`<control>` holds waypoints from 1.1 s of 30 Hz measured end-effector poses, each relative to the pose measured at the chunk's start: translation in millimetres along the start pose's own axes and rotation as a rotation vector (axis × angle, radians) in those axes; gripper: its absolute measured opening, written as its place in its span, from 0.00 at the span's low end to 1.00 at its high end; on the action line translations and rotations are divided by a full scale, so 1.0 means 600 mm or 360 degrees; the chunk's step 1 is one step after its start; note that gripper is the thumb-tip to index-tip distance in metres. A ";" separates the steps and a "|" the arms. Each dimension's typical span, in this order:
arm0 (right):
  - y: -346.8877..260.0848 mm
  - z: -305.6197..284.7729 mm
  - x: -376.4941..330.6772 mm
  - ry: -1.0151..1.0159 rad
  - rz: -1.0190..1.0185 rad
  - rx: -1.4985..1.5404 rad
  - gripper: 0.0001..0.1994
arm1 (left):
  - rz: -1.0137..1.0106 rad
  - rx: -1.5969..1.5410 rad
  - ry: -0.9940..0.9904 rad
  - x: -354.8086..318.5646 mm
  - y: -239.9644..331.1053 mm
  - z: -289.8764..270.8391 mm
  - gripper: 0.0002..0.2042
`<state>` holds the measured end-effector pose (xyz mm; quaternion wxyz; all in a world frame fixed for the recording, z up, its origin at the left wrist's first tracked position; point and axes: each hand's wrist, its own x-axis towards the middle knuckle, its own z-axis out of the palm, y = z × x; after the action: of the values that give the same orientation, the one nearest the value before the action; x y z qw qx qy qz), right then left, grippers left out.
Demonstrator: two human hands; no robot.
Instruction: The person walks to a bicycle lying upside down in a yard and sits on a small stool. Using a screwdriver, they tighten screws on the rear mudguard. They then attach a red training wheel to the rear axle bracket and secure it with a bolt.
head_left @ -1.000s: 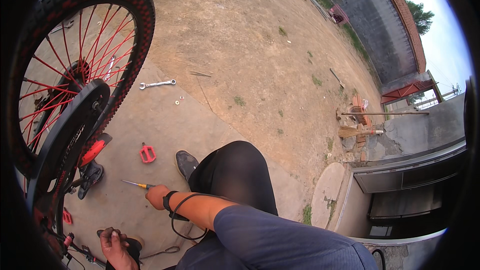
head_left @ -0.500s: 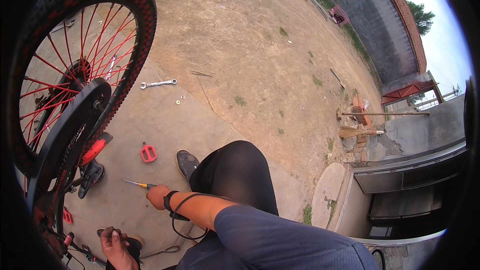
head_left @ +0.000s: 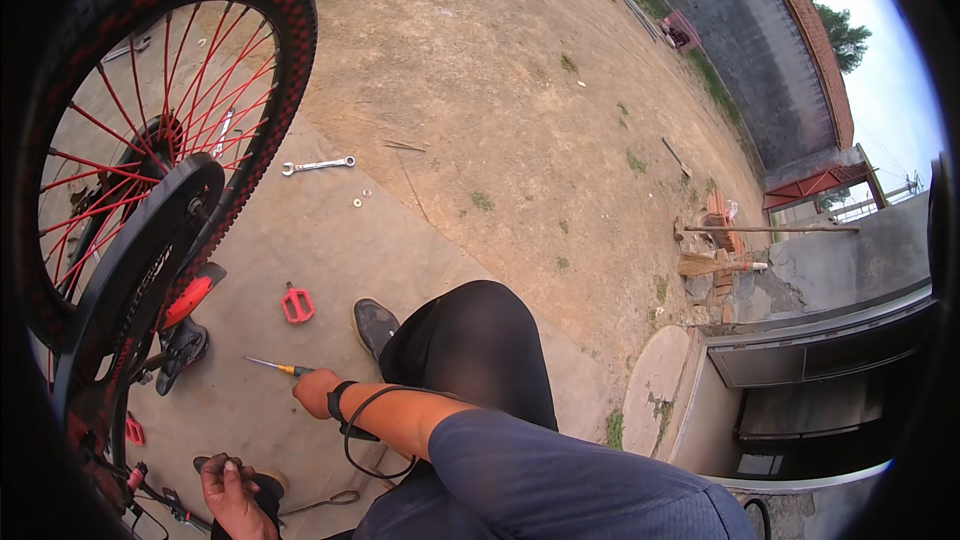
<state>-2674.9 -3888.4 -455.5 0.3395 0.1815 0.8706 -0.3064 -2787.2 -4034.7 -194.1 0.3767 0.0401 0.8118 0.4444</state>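
My right hand [head_left: 317, 392] is closed round the handle of a screwdriver [head_left: 270, 365], its thin shaft pointing left above the concrete. My left hand [head_left: 233, 502] is at the lower left, palm up and fingers curled with the thumb against them. Whatever those fingers may hold is too small to make out. To the left stands an upturned bicycle, its wheel [head_left: 292, 70] with red spokes and a knobbly tyre, its black frame [head_left: 140, 270] close by. A red pedal [head_left: 297, 304] lies on the ground beyond the screwdriver.
Further off lie a combination wrench [head_left: 318, 166] and a small pale washer-like ring [head_left: 357, 203]. A black saddle [head_left: 183, 352] rests under the frame, near a second red pedal [head_left: 134, 430]. My bent knee [head_left: 480, 340] is at the centre. A broom [head_left: 715, 263] lies by bricks at right.
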 end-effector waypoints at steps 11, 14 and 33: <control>0.004 -0.017 -0.013 0.0005 -0.0059 0.0002 0.12 | 0.0152 -0.0559 -0.0002 0.037 -0.101 -0.022 0.06; 0.000 -0.021 -0.017 -0.0001 -0.0002 0.0082 0.13 | 0.0104 -0.0601 0.0014 0.035 -0.090 -0.031 0.07; 0.042 0.044 0.032 -0.0142 0.0098 -0.0197 0.14 | -0.0141 -0.0759 0.0071 0.004 -0.125 -0.089 0.07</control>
<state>-2662.8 -3884.8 -494.5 0.3978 0.1729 0.8659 -0.2492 -2803.2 -4115.8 -235.1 0.3767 -0.0953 0.6929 0.6074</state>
